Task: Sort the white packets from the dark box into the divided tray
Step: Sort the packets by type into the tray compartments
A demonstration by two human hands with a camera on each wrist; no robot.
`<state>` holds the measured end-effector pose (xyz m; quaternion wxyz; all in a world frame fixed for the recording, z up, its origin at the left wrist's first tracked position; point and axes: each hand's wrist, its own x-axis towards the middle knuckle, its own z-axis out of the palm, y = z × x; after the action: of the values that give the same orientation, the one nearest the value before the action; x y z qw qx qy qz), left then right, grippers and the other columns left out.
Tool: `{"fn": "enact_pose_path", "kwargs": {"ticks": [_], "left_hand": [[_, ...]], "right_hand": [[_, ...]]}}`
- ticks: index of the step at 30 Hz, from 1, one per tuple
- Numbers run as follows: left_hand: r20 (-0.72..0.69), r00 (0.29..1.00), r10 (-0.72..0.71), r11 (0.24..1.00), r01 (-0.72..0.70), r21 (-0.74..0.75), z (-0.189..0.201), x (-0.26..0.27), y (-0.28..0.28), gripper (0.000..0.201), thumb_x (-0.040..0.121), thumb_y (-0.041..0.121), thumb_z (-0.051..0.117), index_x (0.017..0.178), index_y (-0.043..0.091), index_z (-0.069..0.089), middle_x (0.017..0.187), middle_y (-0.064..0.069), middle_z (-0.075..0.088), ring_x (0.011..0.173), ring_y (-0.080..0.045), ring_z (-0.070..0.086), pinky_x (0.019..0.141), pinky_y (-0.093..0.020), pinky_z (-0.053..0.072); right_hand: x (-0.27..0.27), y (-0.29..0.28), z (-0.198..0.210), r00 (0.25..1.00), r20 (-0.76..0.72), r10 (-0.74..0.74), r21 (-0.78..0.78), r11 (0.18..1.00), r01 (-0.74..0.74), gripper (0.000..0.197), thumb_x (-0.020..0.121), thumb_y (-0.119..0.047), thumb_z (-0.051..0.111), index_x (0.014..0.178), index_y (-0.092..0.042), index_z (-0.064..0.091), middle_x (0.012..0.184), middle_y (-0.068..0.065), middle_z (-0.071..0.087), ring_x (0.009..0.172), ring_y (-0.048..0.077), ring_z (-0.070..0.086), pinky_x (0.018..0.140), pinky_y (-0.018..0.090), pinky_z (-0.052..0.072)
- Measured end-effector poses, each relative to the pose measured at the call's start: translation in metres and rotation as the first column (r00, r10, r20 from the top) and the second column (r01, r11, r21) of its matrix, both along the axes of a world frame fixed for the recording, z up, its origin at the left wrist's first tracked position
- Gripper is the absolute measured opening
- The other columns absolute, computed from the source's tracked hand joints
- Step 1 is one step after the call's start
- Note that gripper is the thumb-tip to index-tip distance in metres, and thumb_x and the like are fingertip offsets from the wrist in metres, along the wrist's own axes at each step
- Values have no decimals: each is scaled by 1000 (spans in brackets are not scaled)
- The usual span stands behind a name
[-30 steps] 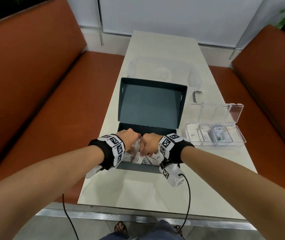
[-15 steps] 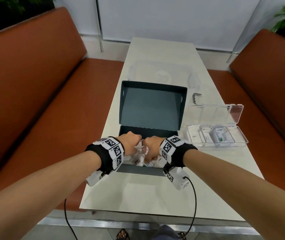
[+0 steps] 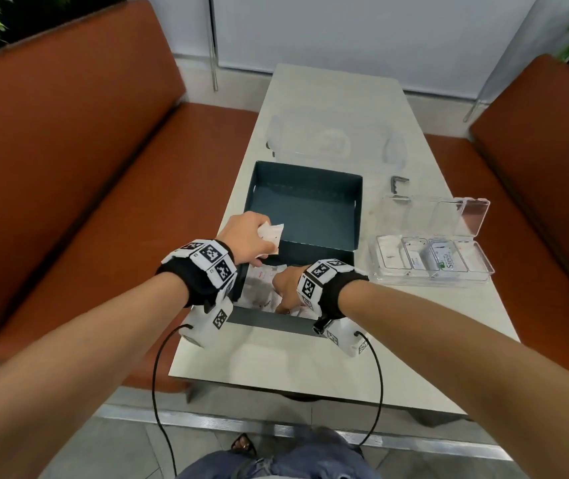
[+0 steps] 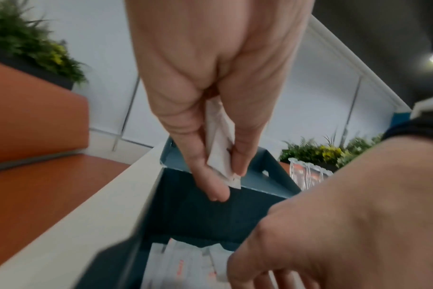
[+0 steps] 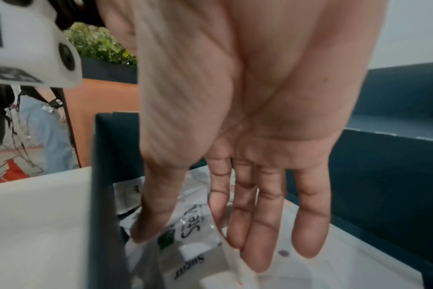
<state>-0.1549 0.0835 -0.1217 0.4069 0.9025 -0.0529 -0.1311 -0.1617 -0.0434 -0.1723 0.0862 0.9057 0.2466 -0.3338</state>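
Left hand: the left hand point(image 3: 246, 238) is raised over the left wall of the dark box; thumb and fingers point(image 4: 240, 154) are pinched on a small white paper packet point(image 3: 269, 237), which is clear of the pile below.
Held packet: the wrist view shows it point(image 4: 221, 156) hanging corner-down between the thumb and fingertips; its printing cannot be read.
Right hand: the right hand point(image 3: 285, 283) is down inside the near half of the box, fingers point(image 5: 265, 221) straight and spread, tips on the loose packets; it grips nothing that can be seen.
Dark box: a dark teal cardboard box with hinged lid point(image 3: 305, 216) lies open on the counter; the lid half, farther from the person, holds nothing visible.
Loose packets: a pile of white paper packets point(image 3: 262, 288) fills the near half of the box; one reads "Stevia" point(image 5: 191, 224), another "Sugar" point(image 5: 189, 267).
Divided tray: a clear plastic divided tray with open lid point(image 3: 483, 267) sits on the counter just right of the box; several compartments hold white packets, probably one or two each, though the count is unclear through the plastic.
Counter: a pale rectangular counter point(image 3: 276, 361) carries the box and tray.
Other items: a clear plastic container point(image 3: 334, 143) stands beyond the box; a small dark metal clip point(image 3: 397, 184) lies near the tray lid.
Seating: orange upholstered benches point(image 3: 68, 150) flank the counter.
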Motion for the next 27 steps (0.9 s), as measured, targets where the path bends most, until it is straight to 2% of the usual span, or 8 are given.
{"fn": "enact_pose_path", "kwargs": {"ticks": [5, 8, 11, 13, 16, 19, 23, 27], "left_hand": [[-77, 990, 117, 976, -129, -175, -4, -10, -2, 23, 81, 7, 71, 85, 16, 50, 94, -8, 62, 74, -21, 71, 55, -30, 58], [-173, 977, 126, 943, -172, -285, -7, -14, -3, 21, 86, 2, 64, 90, 12, 46, 100, -19, 70, 85, -27, 74, 73, -39, 59], [-245, 958, 149, 865, -247, -437, -7, -17, -1, 23, 92, -7, 50, 106, 11, 46, 98, -20, 71, 84, -26, 72, 76, -38, 60], [-237, 955, 179, 823, -277, -496, -6, -17, 1, 35, 94, -9, 44, 119, 14, 52, 95, -15, 67, 80, -21, 69, 73, -34, 60], [-249, 944, 216, 769, -322, -552, -3, -16, 1, 28, 97, -3, 47, 112, 14, 63, 86, -7, 55, 71, -14, 54, 63, -25, 54], [-320, 909, 268, 678, -414, -608, -3, -12, -3, 4, 96, 14, 59, 93, 15, 61, 79, -1, 51, 65, -11, 48, 57, -20, 47], [-469, 863, 188, 547, -489, -679, -4, -10, -10, 21, 94, 30, 63, 101, 11, 61, 75, -3, 54, 62, -11, 53, 58, -22, 50], [-587, 810, 14, 449, -529, -720, -2, -15, -31, 38, 97, 42, 54, 111, 8, 58, 88, -11, 64, 73, -17, 61, 67, -28, 57]], "right_hand": [[1, 2, 0, 999, -7, 48, -8, 999, -48, 38, 84, -24, 68, 116, -4, 61, 113, 14, 65, 102, 29, 63, 74, 30, 51], [1, 0, 7, 1000, -31, 0, 54, 999, 2, 41, 81, -24, 72, 117, -6, 61, 96, 5, 62, 77, 20, 59, 58, 21, 42], [6, -13, 15, 997, -26, -70, 174, 982, 74, 24, 79, -26, 75, 82, -10, 57, 70, 0, 52, 53, 12, 42, 46, 22, 33], [9, -27, 25, 982, -57, -178, 260, 947, 187, 33, 77, -23, 76, 66, -13, 46, 62, -1, 45, 54, 15, 43, 47, 23, 36], [15, -49, 44, 946, -94, -310, 394, 861, 322, 22, 80, -23, 74, 74, -11, 57, 72, 2, 55, 66, 18, 58, 55, 26, 50], [17, -74, 58, 838, -261, -479, 601, 598, 529, 27, 83, -16, 73, 105, -3, 65, 99, 10, 69, 90, 24, 69, 75, 36, 59], [2, -96, 74, 660, -577, -481, 711, 102, 696, 29, 85, -5, 68, 114, -1, 63, 109, 12, 71, 98, 24, 70, 81, 38, 58], [-13, -97, 79, 601, -720, -347, 676, -152, 721, 25, 87, -3, 65, 111, -5, 64, 108, 11, 72, 96, 23, 70, 77, 35, 59]]}}
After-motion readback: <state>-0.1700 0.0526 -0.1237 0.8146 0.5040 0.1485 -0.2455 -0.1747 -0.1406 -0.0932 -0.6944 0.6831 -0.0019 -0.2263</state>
